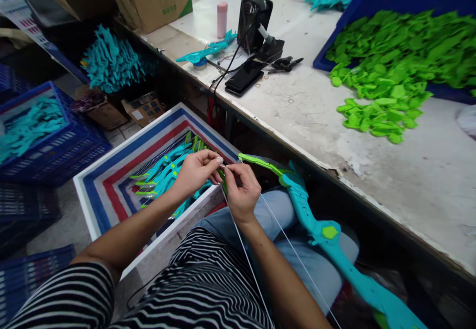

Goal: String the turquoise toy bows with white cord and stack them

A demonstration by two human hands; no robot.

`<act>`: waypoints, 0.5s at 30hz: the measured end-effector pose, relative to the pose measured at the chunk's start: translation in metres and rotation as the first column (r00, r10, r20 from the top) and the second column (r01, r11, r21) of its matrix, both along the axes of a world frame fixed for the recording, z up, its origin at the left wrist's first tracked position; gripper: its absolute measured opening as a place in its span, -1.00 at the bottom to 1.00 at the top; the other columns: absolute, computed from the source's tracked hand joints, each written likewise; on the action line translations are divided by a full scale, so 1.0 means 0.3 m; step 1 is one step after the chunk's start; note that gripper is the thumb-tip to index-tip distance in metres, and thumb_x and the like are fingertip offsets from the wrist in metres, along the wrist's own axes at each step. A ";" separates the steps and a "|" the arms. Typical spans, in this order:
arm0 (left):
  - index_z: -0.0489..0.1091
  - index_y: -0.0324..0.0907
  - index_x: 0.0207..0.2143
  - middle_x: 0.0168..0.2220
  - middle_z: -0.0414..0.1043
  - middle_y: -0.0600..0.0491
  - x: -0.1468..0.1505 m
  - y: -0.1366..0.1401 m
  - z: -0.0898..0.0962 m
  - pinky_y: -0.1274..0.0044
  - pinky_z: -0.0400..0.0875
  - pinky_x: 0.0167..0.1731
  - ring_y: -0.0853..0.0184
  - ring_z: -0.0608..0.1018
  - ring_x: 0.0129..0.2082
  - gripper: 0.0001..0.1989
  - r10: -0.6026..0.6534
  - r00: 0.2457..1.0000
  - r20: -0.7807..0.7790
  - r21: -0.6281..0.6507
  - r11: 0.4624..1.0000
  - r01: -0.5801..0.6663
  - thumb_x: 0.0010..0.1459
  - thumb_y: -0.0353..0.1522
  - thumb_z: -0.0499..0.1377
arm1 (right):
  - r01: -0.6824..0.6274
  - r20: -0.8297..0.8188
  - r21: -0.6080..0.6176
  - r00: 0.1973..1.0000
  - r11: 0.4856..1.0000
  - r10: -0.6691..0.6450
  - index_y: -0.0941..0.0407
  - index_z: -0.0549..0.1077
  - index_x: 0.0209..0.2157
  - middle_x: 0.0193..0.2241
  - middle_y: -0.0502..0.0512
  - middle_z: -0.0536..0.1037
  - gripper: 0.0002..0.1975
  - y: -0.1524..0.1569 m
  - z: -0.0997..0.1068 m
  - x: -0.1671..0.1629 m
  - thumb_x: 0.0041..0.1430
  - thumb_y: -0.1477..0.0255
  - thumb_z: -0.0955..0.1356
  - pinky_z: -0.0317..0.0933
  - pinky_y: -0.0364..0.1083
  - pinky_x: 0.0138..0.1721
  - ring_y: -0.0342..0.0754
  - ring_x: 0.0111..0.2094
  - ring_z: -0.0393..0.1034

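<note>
I have left hand (200,170) and right hand (243,192) pinching white string (256,283) near the striped box (111,185), clear of the table (305,120) edge.

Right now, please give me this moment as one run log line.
left hand: pinches white string | right hand: pinches it beside left | turquoise bow: over the legs | striped bin: turquoise pieces inside

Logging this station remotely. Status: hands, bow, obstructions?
Left hand and right hand close together, apparently pinching white string. Turquoise toy bow lying over the jeans. Striped-lined crate alongside; nothing visibly blocking the hands.
</note>
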State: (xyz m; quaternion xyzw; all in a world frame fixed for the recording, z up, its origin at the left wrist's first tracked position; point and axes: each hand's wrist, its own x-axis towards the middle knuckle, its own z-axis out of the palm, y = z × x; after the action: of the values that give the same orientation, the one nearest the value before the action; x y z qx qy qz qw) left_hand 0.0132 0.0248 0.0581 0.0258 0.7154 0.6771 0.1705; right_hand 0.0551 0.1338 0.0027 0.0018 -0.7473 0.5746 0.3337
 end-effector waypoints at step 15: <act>0.34 -0.28 -0.59 -0.66 0.39 0.11 -0.023 0.045 0.024 0.63 0.43 -0.62 0.44 0.48 -0.66 -0.83 0.026 0.983 0.182 0.080 0.996 -0.042 -0.10 -0.38 0.27 | -0.084 -0.063 0.138 0.994 0.987 0.093 0.03 0.52 -0.16 -0.30 0.07 0.50 -0.81 0.065 0.030 -0.032 0.23 0.45 0.31 0.34 -0.05 -0.22 -0.07 -0.27 0.40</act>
State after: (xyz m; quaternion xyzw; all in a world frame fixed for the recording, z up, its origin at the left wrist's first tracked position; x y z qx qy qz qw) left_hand 0.0062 0.0382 0.0655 -0.0408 0.6683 0.7088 0.2219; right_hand 0.0454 0.1534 0.0118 0.0777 -0.7717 0.5364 0.3326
